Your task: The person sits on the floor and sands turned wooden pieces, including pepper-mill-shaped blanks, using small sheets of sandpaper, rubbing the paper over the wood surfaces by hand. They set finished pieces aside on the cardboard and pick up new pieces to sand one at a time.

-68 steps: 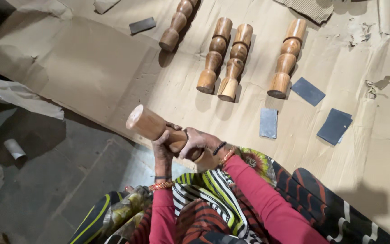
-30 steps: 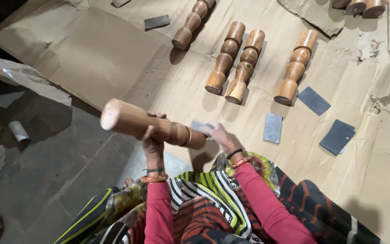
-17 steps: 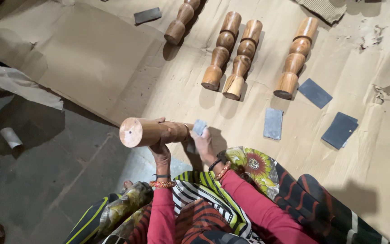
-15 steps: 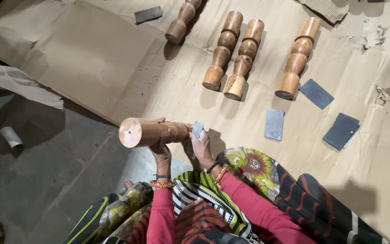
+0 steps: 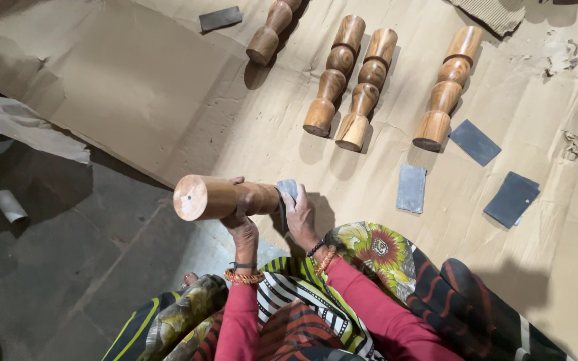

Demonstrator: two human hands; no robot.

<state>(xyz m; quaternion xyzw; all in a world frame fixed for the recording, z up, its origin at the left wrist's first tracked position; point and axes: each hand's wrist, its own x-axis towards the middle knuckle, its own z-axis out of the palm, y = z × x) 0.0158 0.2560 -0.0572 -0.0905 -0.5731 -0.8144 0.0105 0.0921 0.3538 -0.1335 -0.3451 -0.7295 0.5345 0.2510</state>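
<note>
A: Where is the turned wooden leg (image 5: 219, 197) she's working on?

B: Held up in front of her knees, lying roughly level, with its flat round end pointing out to her left over the grey floor (image 5: 55, 267). The left hand (image 5: 241, 217) is curled around it from below, near the middle.

A: And the right hand (image 5: 298, 212)?

B: Just beside the left, closed on a small grey piece of sandpaper (image 5: 286, 195) — the paper is pressed against the leg where it narrows.

A: So the leg sits between both hands?

B: Yes — the thick end sticks out past the left hand, and the other end is hidden behind the right hand and the paper.

A: What lies beyond?

B: Flattened cardboard (image 5: 168, 100) with 4 more turned wooden legs (image 5: 362, 90) laid in a row, well apart from her hands, and 4 dark sandpaper sheets (image 5: 412, 188) scattered near them. A small paper tube (image 5: 9, 204) rests on the floor at her far left.
</note>
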